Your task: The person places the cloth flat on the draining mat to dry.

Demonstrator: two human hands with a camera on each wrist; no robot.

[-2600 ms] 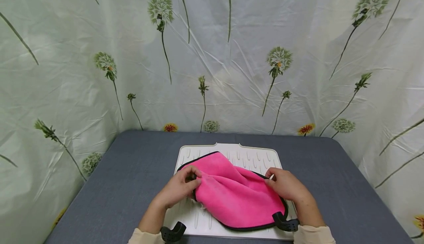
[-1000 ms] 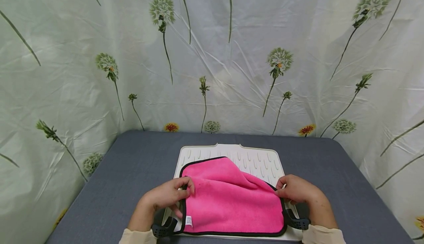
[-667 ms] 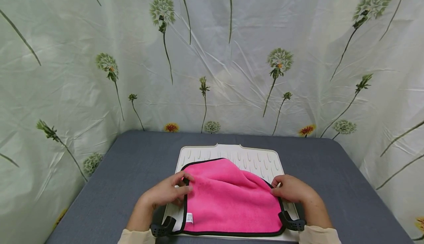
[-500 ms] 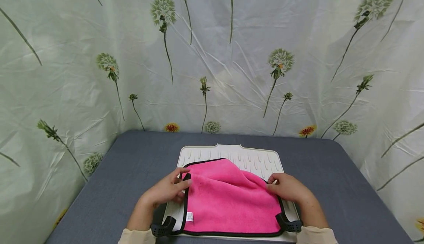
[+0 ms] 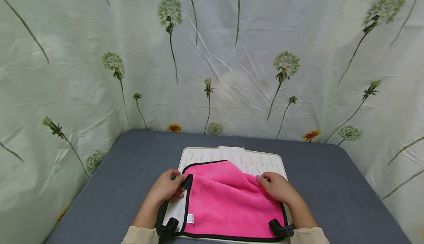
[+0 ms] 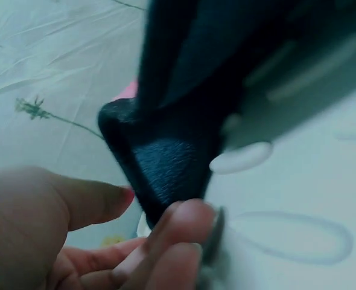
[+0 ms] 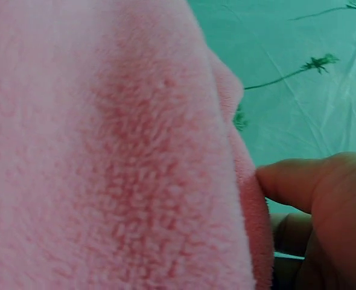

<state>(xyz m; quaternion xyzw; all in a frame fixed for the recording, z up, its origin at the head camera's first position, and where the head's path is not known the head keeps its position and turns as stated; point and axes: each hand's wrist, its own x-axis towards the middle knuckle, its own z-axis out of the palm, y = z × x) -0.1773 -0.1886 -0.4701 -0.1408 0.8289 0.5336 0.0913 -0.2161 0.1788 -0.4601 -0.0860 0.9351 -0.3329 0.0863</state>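
A pink fleecy cleaning cloth (image 5: 228, 207) with black edging and a white label is spread over a white ridged tray (image 5: 198, 154). Its far side rises in a fold, and its left edge is turned back, showing a dark underside (image 6: 166, 163) in the left wrist view. My left hand (image 5: 165, 188) pinches the cloth's left edge between thumb and fingers. On the far right side, my right hand (image 5: 276, 187) pinches the raised pink fold; in the right wrist view its thumb (image 7: 292, 181) presses against the cloth, while the other fingertips are hidden behind it.
The tray lies on a grey-covered table (image 5: 139, 155), its far and left parts showing beyond the cloth. Behind the table hangs a pale curtain (image 5: 232, 100) printed with dandelions. Each wrist carries a black strap mount (image 5: 281, 229).
The crumpled cloth has been spread out and drawn toward the near side, uncovering its label. Lately my right hand has slid left along the far edge, and the left edge has been turned back.
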